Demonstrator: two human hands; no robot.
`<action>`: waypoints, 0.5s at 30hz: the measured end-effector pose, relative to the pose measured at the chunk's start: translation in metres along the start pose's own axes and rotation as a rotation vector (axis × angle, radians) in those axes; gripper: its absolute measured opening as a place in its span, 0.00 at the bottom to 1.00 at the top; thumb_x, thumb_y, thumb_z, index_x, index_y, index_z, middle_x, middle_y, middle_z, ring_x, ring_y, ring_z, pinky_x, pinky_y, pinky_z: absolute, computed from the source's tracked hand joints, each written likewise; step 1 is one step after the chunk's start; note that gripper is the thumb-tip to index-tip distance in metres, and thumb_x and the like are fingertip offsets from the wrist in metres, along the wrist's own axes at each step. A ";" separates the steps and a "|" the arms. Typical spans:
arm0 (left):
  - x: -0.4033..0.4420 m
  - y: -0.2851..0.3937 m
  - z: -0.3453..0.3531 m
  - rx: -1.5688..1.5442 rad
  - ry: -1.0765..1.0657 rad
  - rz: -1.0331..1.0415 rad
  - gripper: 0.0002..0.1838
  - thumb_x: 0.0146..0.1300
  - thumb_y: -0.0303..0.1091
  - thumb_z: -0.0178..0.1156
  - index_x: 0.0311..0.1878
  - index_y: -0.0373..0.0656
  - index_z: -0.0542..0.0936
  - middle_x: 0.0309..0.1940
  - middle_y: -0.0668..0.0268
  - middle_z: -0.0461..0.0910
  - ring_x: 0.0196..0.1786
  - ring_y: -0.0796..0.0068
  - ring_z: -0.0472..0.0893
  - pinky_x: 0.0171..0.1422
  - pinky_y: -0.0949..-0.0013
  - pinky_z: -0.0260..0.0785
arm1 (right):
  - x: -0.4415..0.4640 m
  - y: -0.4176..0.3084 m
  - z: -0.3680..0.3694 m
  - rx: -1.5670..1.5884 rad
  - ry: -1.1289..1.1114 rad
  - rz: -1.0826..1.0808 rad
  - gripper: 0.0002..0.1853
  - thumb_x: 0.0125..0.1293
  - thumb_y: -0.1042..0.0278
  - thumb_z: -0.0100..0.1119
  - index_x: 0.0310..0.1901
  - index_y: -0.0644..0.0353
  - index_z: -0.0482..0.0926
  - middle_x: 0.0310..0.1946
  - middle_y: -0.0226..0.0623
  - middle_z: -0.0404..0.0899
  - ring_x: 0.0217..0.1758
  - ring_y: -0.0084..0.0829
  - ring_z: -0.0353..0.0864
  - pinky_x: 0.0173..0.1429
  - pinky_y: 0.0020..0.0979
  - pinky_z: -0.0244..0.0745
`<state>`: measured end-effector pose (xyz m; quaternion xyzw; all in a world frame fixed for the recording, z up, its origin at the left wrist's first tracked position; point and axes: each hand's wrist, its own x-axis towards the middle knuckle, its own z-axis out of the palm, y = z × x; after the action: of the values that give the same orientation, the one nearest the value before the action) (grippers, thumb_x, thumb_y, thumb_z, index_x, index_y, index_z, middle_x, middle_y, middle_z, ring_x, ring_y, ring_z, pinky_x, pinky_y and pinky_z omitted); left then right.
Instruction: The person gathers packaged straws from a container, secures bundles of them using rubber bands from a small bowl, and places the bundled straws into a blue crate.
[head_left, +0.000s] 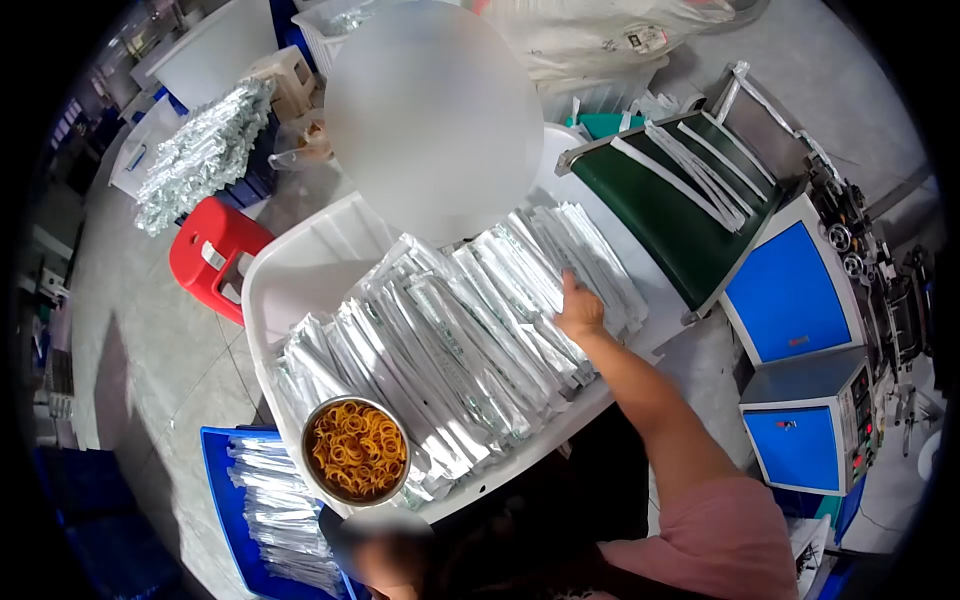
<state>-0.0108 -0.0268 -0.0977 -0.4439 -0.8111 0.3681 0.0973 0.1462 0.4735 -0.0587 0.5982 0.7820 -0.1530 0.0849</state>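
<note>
My right hand [580, 306] reaches over a large white plastic tub [357, 222] full of long, slim, silvery-white wrapped packets [470, 340]. Its index finger is stretched out onto the packets towards the right end of the rows, and the other fingers look loosely curled; no packet shows in its grasp. A round metal bowl [407, 450] of yellow-brown rubber bands [356, 450] rests on the packets at the tub's near left. At the bottom edge a patch of skin, apparently my left hand [392, 575], is partly blurred, and its fingers cannot be made out.
A blue crate [222, 490] of similar packets stands at lower left. A red stool [212, 250] is beyond the tub's left side. On the right, a green conveyor belt [640, 215] carries several packets beside a blue-panelled machine [790, 290]. A blurred round area covers the far side.
</note>
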 end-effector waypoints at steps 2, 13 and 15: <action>-0.009 -0.002 0.001 -0.517 0.069 -0.066 0.15 0.67 0.39 0.38 0.47 0.41 0.69 0.39 0.62 0.72 0.41 0.69 0.71 0.47 0.70 0.64 | 0.004 0.000 -0.003 0.025 -0.040 0.059 0.42 0.48 0.67 0.60 0.64 0.58 0.48 0.47 0.50 0.72 0.48 0.43 0.74 0.50 0.36 0.71; 0.008 -0.042 -0.198 -1.825 0.170 0.040 0.13 0.50 0.28 0.63 0.38 0.37 0.73 0.29 0.61 0.76 0.33 0.72 0.77 0.40 0.71 0.69 | -0.074 -0.002 -0.103 1.143 -0.177 -0.210 0.39 0.38 0.71 0.67 0.55 0.69 0.62 0.47 0.49 0.72 0.51 0.38 0.72 0.54 0.30 0.67; 0.041 -0.005 -0.192 -2.385 -0.007 0.104 0.28 0.45 0.27 0.68 0.50 0.38 0.66 0.39 0.62 0.73 0.46 0.73 0.73 0.49 0.71 0.67 | -0.103 -0.003 -0.096 1.266 -0.302 -0.063 0.45 0.39 0.71 0.69 0.58 0.74 0.54 0.52 0.54 0.66 0.57 0.41 0.65 0.59 0.32 0.63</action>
<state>0.0545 0.1018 0.0350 -0.2858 -0.6229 -0.6126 -0.3936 0.1759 0.4115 0.0644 0.4812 0.5373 -0.6689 -0.1797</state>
